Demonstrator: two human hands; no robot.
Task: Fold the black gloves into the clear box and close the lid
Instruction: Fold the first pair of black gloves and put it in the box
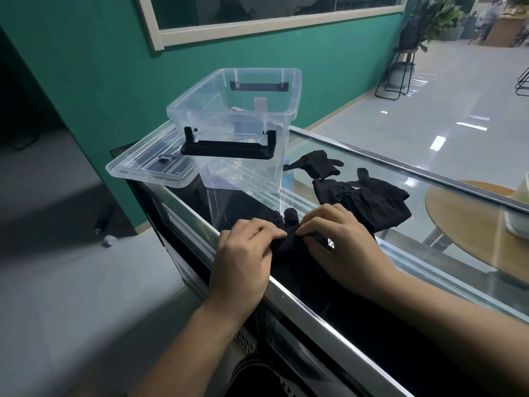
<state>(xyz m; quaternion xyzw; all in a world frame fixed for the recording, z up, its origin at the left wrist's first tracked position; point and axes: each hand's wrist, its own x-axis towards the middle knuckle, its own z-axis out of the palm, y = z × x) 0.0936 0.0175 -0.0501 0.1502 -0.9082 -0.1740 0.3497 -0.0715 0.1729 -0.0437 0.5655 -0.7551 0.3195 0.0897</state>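
Note:
A black glove (289, 242) lies on the glass counter top near the front edge. My left hand (243, 259) and my right hand (337, 242) both pinch its fabric with curled fingers, one on each side. Behind my right hand lies a pile of black gloves (369, 199), and one more black glove (317, 163) lies farther back. The clear box (240, 124) with black handles stands open at the counter's left end. Its clear lid (151, 164) lies flat beside it on the left, overhanging the counter edge.
The glass counter (429, 224) has a metal frame along its front edge and runs off to the right. Inside it show a round wooden table and a bottle. A teal wall stands behind, and a plant stand (400, 73) is at the back right.

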